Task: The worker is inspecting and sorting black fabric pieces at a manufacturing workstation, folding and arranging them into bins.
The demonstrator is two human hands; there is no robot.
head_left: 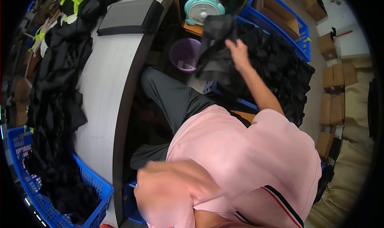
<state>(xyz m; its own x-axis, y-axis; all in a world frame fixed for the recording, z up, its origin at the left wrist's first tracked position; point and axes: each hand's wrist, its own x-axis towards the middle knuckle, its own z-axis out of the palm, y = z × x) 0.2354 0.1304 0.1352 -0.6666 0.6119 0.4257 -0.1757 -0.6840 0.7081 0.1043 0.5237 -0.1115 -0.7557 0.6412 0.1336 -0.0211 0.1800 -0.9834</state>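
Note:
My right hand [239, 55] reaches out from the pink sleeve, its fingers at the edge of a dark black fabric piece [216, 54]. The piece hangs beside a large heap of black fabric [280, 68] and looks blurred by motion. Close to the camera, my left hand [176, 174] is raised near my collar, with a ring showing at its edge. Blur hides its fingers, so I cannot tell what they hold.
A pale grey table [104, 88] runs along the left, carrying a black padded block [130, 17] and long black fabric [60, 92]. A blue basket [94, 178] stands at its near end. Beyond my knee are a purple bin [174, 56] and a turquoise fan [221, 9]. Cardboard boxes [334, 78] line the right.

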